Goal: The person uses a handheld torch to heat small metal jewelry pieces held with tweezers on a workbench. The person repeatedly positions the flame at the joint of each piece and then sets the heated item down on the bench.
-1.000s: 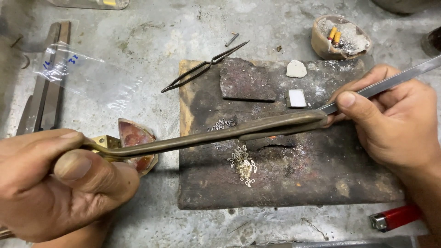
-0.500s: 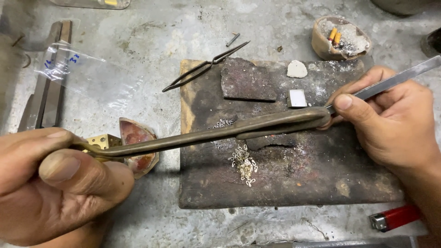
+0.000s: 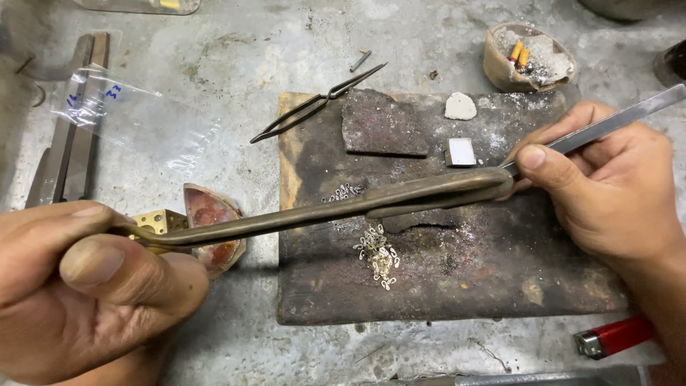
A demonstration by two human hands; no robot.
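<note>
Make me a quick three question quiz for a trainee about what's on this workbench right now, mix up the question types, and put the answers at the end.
1. True or false: the left hand holds one end of the long brass-coloured tool.
2. Which thing lies at the lower right edge of the bench? A) a red lighter B) a blue cup C) a hammer
3. Fill in: the heap of small metal links lies on the dark ____.

Key
1. True.
2. A, the red lighter.
3. Block: the charred block, below the tool. The right hand holds flat steel tweezers over it.
</note>
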